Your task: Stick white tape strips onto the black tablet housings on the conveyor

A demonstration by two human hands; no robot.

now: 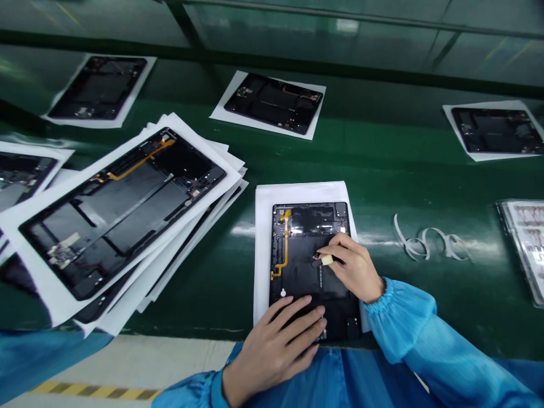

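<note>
At the far left, a blue sleeve (46, 357) pokes in at the bottom. Above it is a messy pile of open tablets (127, 198) with white sheets between them. Another open tablet on white paper (100, 88) lies behind.

Next is the left hand (278, 345). It comes up from the bottom, palm down, and lies over the low left part of the tablet in front of the person (304, 255). Its fingers are a little apart and point up and to the right. This tablet lies on a white sheet (262, 243) on the green table (382, 187), and a bent orange strip (286, 243) runs down its left side.

The right hand (355, 266) reaches in from the right, wrist bent. Its thumb and finger pinch a small dark part with a cream block (327, 259) over the tablet's middle. Any marks there are too tiny to read.

Farther right, a curly white strip (399, 233) lies on the table. At the right edge sits a clear tray (527, 249); what is inside is too blurry to read.
</note>
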